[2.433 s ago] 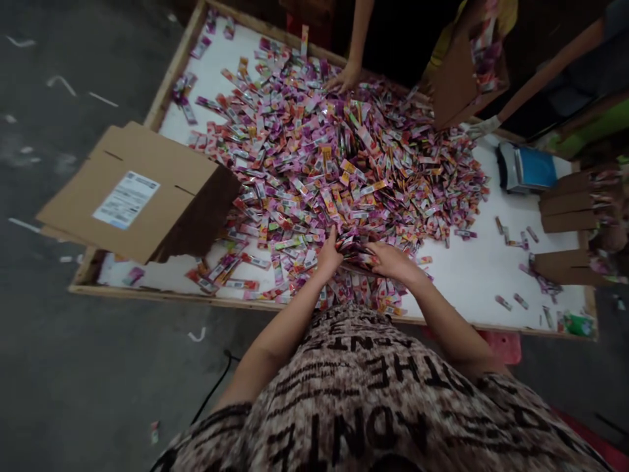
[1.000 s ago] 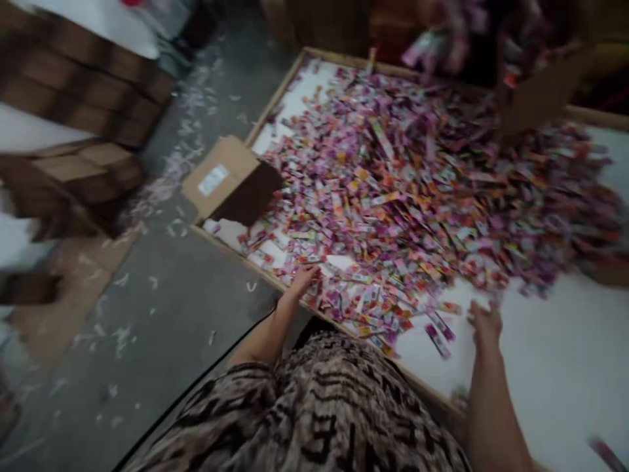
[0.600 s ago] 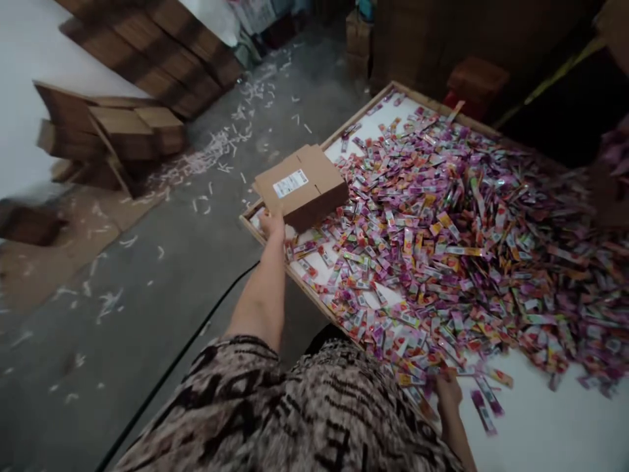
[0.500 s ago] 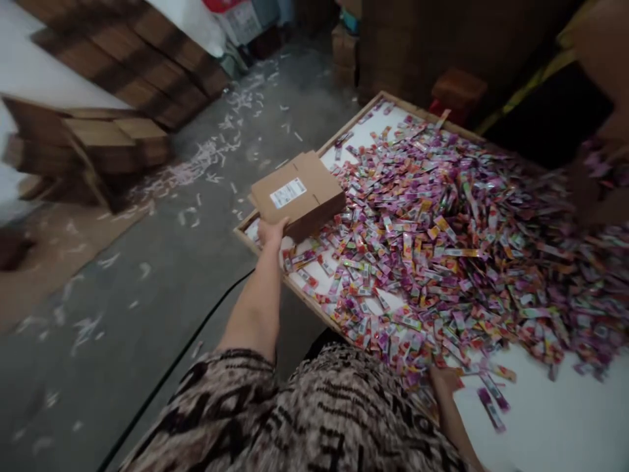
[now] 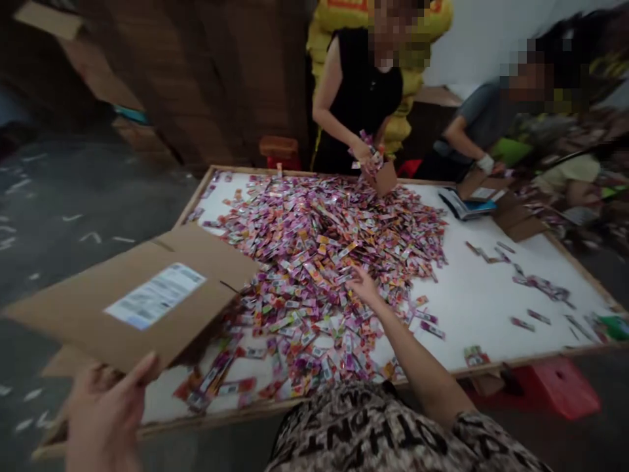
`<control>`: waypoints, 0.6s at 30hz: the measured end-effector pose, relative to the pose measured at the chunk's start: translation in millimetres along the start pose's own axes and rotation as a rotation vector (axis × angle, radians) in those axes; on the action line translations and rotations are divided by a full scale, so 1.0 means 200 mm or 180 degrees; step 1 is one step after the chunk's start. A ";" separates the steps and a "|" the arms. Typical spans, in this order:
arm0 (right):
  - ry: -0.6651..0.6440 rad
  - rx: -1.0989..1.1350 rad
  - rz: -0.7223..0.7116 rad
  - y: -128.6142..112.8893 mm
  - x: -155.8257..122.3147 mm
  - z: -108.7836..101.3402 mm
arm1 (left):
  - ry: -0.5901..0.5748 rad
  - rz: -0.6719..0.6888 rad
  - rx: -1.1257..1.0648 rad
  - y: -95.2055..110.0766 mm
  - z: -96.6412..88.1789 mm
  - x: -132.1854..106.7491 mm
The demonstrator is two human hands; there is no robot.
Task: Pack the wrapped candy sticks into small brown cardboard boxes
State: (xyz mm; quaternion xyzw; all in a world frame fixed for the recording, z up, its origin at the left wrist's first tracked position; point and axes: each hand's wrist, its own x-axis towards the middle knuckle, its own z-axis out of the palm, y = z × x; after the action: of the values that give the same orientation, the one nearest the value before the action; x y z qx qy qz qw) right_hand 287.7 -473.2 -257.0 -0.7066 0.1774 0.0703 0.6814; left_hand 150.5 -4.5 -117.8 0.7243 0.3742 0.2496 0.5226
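Through the headcam I have the packet heap [image 5: 314, 252] on the table [image 5: 472, 301] at twelve o'clock, a co-worker [image 5: 366, 98] behind it, cardboard [image 5: 147, 269] at ten, a stool [image 5: 565, 388] at three.

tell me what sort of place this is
Likely a packing workshop: a table heaped with small packets, labelled cardboard in the left hand, and a person across with a carton.

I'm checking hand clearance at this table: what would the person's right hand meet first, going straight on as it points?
Most likely the heaped stick sachets just ahead of the right hand; depth is unclear, so it may be touching some.
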 end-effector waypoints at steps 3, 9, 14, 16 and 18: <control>-0.0580 0.0523 -0.0354 -0.06 -0.10 -0.01 | -0.1087 -0.0288 -0.0004 -0.10 0.18 -0.28; -0.0259 0.0704 -0.0405 0.09 -0.31 -0.45 | -0.2593 -0.0251 0.0071 -0.36 0.69 -0.80; 0.0408 0.0404 -0.0071 0.19 -0.45 -0.76 | -0.2713 -0.0237 0.0194 -0.38 0.97 -1.15; 0.0787 0.0393 0.0219 0.22 -0.45 -0.82 | -0.2803 -0.0254 0.0106 -0.38 1.07 -1.26; 0.0891 0.0455 0.0366 0.24 -0.42 -0.88 | -0.2724 -0.0372 -0.0034 -0.38 1.15 -1.35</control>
State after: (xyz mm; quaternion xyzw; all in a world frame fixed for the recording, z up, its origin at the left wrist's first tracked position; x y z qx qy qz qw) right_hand 167.4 -634.5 -262.8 -0.6478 0.3153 -0.0027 0.6935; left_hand 141.2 -338.6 -258.0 0.7374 0.1629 -0.1013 0.6477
